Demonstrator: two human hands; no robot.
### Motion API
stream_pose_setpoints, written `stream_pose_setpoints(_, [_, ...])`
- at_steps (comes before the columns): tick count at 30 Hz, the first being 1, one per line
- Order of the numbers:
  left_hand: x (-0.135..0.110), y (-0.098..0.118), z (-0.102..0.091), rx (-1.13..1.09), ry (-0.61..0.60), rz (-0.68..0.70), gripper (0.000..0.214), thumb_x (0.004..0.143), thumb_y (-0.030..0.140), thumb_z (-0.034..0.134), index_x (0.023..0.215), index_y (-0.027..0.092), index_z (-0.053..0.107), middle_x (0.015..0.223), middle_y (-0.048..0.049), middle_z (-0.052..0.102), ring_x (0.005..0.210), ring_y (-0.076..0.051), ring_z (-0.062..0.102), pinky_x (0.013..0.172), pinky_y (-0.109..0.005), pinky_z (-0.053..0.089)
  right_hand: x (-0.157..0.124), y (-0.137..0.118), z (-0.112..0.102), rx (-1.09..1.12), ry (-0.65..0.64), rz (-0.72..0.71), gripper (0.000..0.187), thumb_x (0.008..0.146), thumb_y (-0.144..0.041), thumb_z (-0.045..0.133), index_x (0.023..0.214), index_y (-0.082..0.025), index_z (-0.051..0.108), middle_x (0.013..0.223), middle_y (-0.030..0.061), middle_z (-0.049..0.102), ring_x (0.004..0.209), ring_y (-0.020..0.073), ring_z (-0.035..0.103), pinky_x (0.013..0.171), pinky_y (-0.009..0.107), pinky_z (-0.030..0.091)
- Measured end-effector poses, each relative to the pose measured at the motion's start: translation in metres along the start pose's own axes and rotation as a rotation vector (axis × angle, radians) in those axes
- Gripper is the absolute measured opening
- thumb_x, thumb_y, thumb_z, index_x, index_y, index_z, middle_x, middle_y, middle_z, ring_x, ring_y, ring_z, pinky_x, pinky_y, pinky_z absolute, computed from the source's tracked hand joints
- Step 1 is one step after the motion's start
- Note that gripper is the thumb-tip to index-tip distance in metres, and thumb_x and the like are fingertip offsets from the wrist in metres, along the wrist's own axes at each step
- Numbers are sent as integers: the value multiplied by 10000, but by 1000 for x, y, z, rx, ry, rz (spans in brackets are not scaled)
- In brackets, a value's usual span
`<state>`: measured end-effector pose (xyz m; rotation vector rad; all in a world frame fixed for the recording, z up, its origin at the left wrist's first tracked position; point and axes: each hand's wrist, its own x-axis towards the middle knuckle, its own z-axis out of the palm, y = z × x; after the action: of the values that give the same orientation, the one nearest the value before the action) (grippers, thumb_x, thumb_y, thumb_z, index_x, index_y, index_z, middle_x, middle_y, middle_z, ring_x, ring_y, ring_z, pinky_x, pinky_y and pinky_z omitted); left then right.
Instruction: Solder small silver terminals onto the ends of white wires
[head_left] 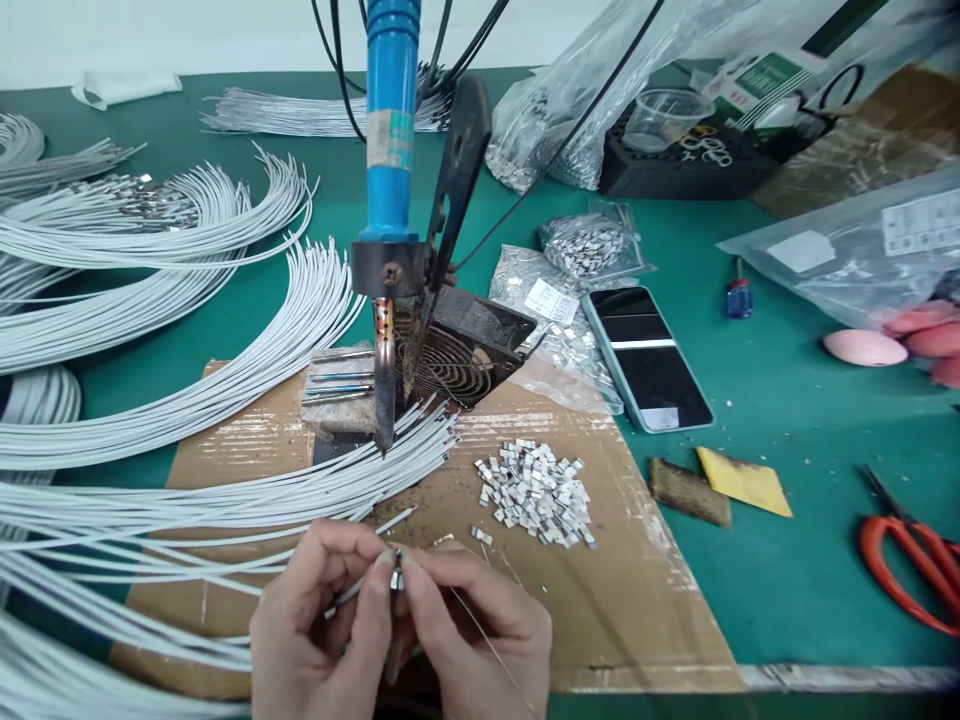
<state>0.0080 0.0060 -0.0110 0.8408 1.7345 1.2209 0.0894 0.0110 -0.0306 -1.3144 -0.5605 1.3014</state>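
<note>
Silver tab (397,580) pinched by the left hand (322,620) and right hand (484,620) together, in front of the soldering iron (390,130). Sketchy imo: a loose pinch could drop it, and a careless reach risks a burn if that iron's hot.

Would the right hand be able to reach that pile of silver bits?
Probably yes: the pile of silver bits lies near the right hand with nothing tall between, though that hand seems busy with a tiny metal piece.
</note>
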Motion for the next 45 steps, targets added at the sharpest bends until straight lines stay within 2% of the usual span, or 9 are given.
stream_pose_setpoints(4, [7, 1, -6, 20, -44, -36, 208, 860, 369, 768, 759, 210, 681, 559, 47, 663, 443, -77, 550, 453, -126, 449, 5, -8, -4, 6, -96, 87, 82, 777, -326, 860, 744, -261, 896, 583, -14, 640, 425, 75, 556, 397, 153, 476])
stream_pose_setpoints(8, [9, 3, -7, 42, -64, -55, 182, 839, 346, 758, 749, 210, 677, 560, 38, 667, 451, -88, 532, 447, -150, 419, 11, -19, -9, -59, -159, 73, 93, 776, -342, 882, 751, -255, 905, 573, 5, 655, 435, 95, 596, 412, 170, 506])
stream_pose_setpoints(11, [9, 8, -5, 59, -59, -64, 162, 801, 325, 763, 721, 216, 674, 552, 43, 664, 450, -84, 520, 449, -159, 395, 14, -23, -10, -57, -166, 112, 124, 753, -371, 909, 728, -250, 903, 563, 5, 656, 426, 87, 590, 415, 165, 514])
stream_pose_setpoints(16, [14, 21, -5, 64, -57, -109, 146, 700, 294, 794, 659, 209, 683, 515, 57, 631, 449, -67, 491, 453, -140, 356, 18, -27, -11, 72, -163, 216, 262, 681, -477, 966, 708, -228, 890, 535, -25, 622, 402, 60, 553, 414, 156, 524])
stream_pose_setpoints(21, [20, 28, -7, 28, -96, -176, 160, 661, 281, 802, 619, 190, 677, 486, 59, 587, 457, -67, 467, 471, -144, 342, 24, -27, -17, 87, -181, 244, 249, 692, -463, 971, 744, -235, 884, 558, -16, 676, 459, 63, 577, 448, 138, 516])
stream_pose_setpoints(26, [21, 29, -8, -14, -124, -208, 176, 648, 268, 818, 608, 180, 671, 478, 65, 562, 456, -61, 436, 476, -144, 339, 26, -25, -20, 64, -247, 187, 208, 742, -443, 947, 788, -248, 895, 621, -16, 668, 509, 68, 602, 500, 150, 532])
stream_pose_setpoints(31, [21, 28, -8, -15, -129, -209, 195, 654, 279, 836, 616, 189, 667, 487, 63, 567, 459, -73, 462, 477, -154, 380, 26, -26, -20, 37, -290, 192, 202, 768, -437, 928, 807, -241, 902, 616, -8, 653, 492, 82, 590, 497, 184, 538])
stream_pose_setpoints(38, [22, 26, -8, -12, -111, -207, 198, 647, 288, 837, 611, 185, 671, 488, 66, 551, 455, -66, 446, 472, -149, 371, 25, -25, -21, 40, -247, 175, 232, 732, -475, 945, 792, -255, 903, 640, -4, 668, 497, 81, 596, 479, 179, 521])
stream_pose_setpoints(45, [21, 27, -8, -22, -113, -206, 198, 649, 278, 841, 613, 188, 669, 493, 61, 578, 463, -68, 465, 475, -142, 373, 23, -23, -21, 28, -287, 172, 179, 776, -433, 917, 818, -259, 908, 612, -11, 635, 486, 82, 586, 489, 183, 535])
